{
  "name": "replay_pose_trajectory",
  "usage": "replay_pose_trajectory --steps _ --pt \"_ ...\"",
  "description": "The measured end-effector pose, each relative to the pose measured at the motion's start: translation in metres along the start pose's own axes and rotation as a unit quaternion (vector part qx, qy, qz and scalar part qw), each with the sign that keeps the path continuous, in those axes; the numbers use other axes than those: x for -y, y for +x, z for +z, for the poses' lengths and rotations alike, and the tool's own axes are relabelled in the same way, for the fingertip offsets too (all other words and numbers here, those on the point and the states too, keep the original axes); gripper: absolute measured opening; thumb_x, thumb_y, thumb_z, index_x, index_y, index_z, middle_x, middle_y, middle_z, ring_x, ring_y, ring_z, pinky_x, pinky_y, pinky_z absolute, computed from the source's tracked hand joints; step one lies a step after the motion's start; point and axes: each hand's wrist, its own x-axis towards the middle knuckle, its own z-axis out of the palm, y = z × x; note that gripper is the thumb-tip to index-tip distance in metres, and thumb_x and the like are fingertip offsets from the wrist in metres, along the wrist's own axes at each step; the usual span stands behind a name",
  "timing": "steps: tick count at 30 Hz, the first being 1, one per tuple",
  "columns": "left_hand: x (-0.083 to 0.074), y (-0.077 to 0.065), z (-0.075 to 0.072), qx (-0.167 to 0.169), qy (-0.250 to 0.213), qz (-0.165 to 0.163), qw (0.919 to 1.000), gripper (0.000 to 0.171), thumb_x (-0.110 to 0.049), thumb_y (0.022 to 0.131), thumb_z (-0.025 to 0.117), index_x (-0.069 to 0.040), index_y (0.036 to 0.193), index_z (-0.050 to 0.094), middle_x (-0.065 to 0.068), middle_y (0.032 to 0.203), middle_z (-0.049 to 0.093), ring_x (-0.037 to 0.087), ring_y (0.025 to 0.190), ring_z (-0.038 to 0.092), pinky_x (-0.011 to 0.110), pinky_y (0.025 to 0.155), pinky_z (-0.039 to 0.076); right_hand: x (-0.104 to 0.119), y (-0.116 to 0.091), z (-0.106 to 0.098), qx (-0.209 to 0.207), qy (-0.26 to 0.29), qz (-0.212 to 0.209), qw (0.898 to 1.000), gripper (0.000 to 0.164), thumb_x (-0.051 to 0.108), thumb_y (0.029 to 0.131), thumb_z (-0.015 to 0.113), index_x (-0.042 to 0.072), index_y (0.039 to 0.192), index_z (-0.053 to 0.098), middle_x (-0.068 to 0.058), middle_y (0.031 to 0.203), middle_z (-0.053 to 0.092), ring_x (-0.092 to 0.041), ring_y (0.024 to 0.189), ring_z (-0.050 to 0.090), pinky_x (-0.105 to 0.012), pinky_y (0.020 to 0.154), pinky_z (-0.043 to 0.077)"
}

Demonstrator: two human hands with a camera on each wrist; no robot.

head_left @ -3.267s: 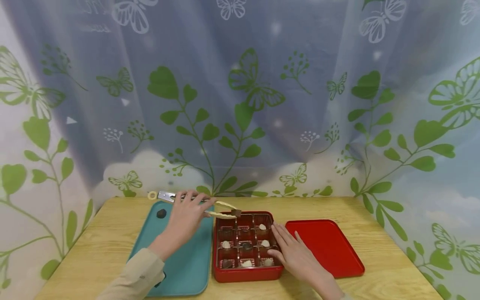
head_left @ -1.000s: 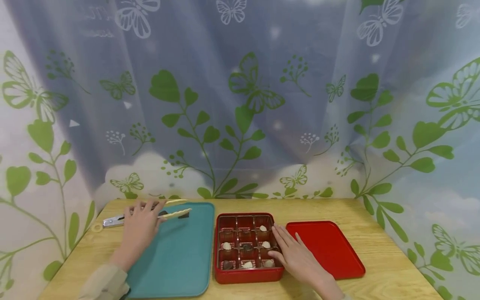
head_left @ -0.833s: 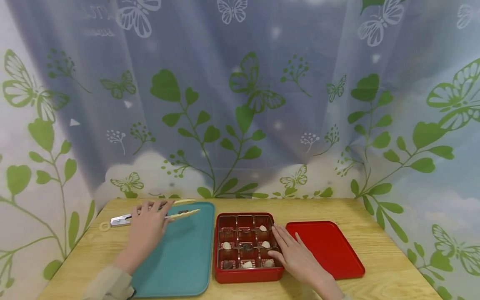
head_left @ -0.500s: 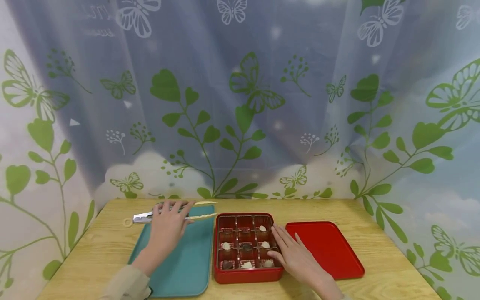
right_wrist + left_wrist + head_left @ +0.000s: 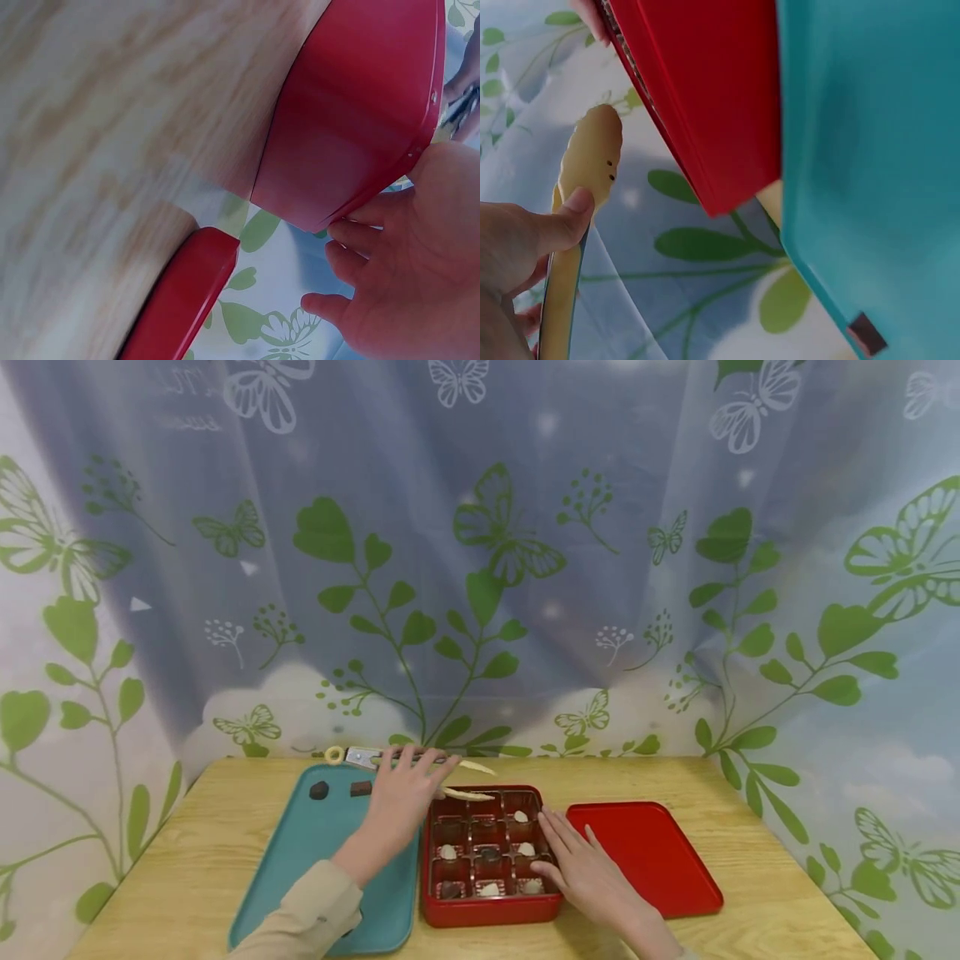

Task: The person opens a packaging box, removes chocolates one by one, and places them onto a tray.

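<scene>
Tongs (image 5: 590,161) gripped in L hand (image 5: 403,795), tips apart nr back edge of red box (image 5: 491,911); R hand (image 5: 592,867), fingers extended, touches its R side; 2 dark chocs (image 5: 361,788) on blue tray (image 5: 307,856)

Red box (image 5: 491,910): open-topped, upright on tabletop (image 5: 172,860), three-by-three compartments; pale and dark pieces (image 5: 489,890) in nearer two rows, one pale far right. Tongs (image 5: 589,161): metal body, cream scalloped tips, ring at tail, roughly sideways, tips apart by box's far side.
</scene>
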Motion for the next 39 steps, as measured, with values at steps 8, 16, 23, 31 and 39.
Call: replay_pose_trajectory --steps 8,16,23,31,39 --pt "-0.025 0.021 0.006 0.018 0.024 0.067 0.9973 0.054 -0.014 0.078 0.073 -0.032 0.126 0.055 -0.004 0.116 0.056 0.022 0.11 0.047 0.044 0.099 0.032 -0.001 0.0 0.001 -0.004 0.0 -0.002 1.0 0.072 0.057 0.092 0.034 0.011 0.147 0.023 -0.008 0.152 0.022 -0.024 0.139 0.019 -0.055 0.108 0.02" --pt "-0.041 0.046 0.015 0.02 0.087 0.155 0.9839 0.047 -0.016 0.081 0.069 -0.033 0.123 0.057 -0.008 0.12 0.056 0.017 0.117 0.047 0.038 0.108 0.028 -0.001 0.0 0.0 -0.01 -0.007 -0.005 1.0 0.072 0.057 0.092 0.033 0.009 0.146 0.024 -0.009 0.151 0.023 -0.026 0.139 0.021 -0.056 0.107 0.022" --pt "-0.055 0.07 0.02 0.059 0.154 0.23 0.9591 0.04 -0.021 0.083 0.066 -0.037 0.119 0.06 -0.012 0.123 0.057 0.013 0.121 0.045 0.037 0.111 0.024 -0.001 0.0 0.001 -0.02 0.003 -0.013 1.0 0.07 0.053 0.093 0.038 0.006 0.145 0.028 -0.012 0.15 0.026 -0.029 0.137 0.025 -0.058 0.105 0.023" --pt "-0.072 0.082 0.024 0.109 0.198 0.27 0.936 0.039 -0.025 0.083 0.066 -0.041 0.118 0.06 -0.015 0.127 0.054 0.012 0.126 0.04 0.035 0.113 0.019 -0.002 0.0 0.002 0.001 0.004 -0.007 1.0 0.072 0.057 0.093 0.032 0.01 0.147 0.024 -0.009 0.151 0.022 -0.026 0.139 0.021 -0.056 0.108 0.02" --pt "-0.079 0.086 0.034 0.126 0.197 0.272 0.9335 0.034 -0.03 0.083 0.066 -0.043 0.114 0.061 -0.017 0.125 0.054 0.011 0.127 0.039 0.034 0.112 0.021 -0.003 0.0 0.001 0.002 -0.001 -0.007 1.0 0.073 0.058 0.093 0.03 0.009 0.146 0.024 -0.009 0.151 0.022 -0.026 0.139 0.021 -0.056 0.107 0.021"
